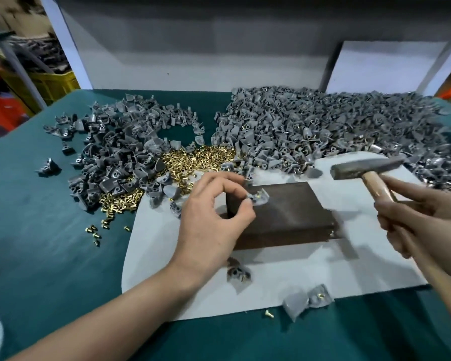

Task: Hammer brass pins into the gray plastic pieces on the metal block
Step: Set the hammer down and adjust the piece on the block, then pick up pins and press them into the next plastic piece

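My left grip (214, 217) pinches the gray plastic piece (258, 198) on the metal block (284, 217), right grip (422, 220) holds the hammer (367, 168); next: strike the brass pin (259, 196) squarely.

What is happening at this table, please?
A person is fitting brass pins into gray plastic parts. The left hand pinches one gray piece at the far left corner of the metal block, and a brass pin shows in it. The right hand grips a hammer, held in the air beyond the block's right side. Heaps of gray pieces lie behind, with loose brass pins between them.
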A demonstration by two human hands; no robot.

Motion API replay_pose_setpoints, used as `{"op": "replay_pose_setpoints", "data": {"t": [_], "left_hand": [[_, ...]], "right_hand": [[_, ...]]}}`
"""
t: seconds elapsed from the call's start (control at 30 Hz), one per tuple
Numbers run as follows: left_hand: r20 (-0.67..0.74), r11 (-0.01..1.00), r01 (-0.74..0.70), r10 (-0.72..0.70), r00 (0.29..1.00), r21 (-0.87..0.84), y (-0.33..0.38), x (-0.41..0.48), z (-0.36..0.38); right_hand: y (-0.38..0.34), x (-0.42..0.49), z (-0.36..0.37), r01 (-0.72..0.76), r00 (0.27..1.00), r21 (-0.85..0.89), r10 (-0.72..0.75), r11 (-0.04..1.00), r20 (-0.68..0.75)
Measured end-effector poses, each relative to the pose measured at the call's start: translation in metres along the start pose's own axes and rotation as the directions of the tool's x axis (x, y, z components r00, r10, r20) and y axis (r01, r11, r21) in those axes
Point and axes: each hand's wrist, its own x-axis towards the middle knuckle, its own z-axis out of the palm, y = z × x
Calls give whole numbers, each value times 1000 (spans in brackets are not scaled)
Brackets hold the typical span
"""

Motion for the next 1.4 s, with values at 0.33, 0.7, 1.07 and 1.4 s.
{"op": "replay_pose_setpoints", "data": {"t": [0.33, 0.7, 1.07, 1.4], "left_hand": [[275, 987, -65, 22, 961, 148, 83, 146, 77], [201, 402, -66, -303, 931, 913, -33, 203, -58], [136, 431, -79, -104, 985, 899, -60, 181, -95], [134, 864, -17, -59, 989, 503, -8, 162, -71]], "right_hand": [[36, 16, -8, 16, 981, -351, -83, 936, -176], [43, 17, -1, 82, 945, -731, -285, 677, -159], [50, 21, 11, 97, 929, -724, -324, 683, -181], [47, 20, 7, 143, 939, -710, -321, 689, -123]]}}
